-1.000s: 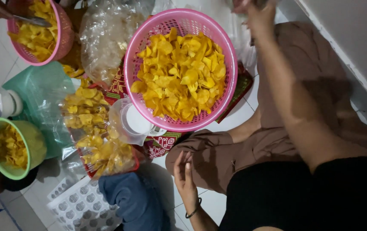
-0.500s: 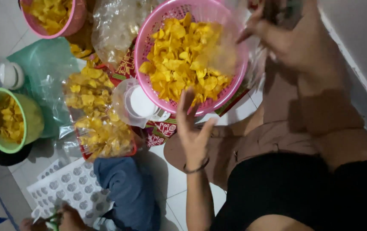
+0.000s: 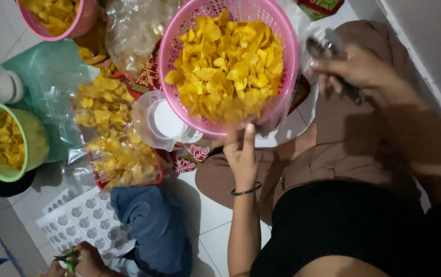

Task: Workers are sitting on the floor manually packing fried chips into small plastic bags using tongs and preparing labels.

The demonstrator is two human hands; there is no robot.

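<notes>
A large pink basket [image 3: 175, 36] heaped with yellow chips sits on the floor in front of my crossed legs. My left hand [image 3: 241, 154], a dark band on its wrist, is at the basket's near rim, with the index finger lying up against it and the other fingers curled at the edge. My right hand [image 3: 356, 69] is raised to the right of the basket and closed around a dark metal tool [image 3: 319, 46]. Clear plastic shows beside that hand.
Sealed clear bags of chips [image 3: 110, 128] lie left of the basket beside a clear plastic cup [image 3: 161, 123]. A green bowl [image 3: 38, 146] and a second pink basket [image 3: 79, 23] hold more chips. Another person's hands [image 3: 79, 259] work by a white sticker sheet [image 3: 79, 223]. A wall runs along the right.
My left hand rose from my knee and reached forward to the basket's near rim. My right hand moved from over the basket out to its right side. The view shifted closer.
</notes>
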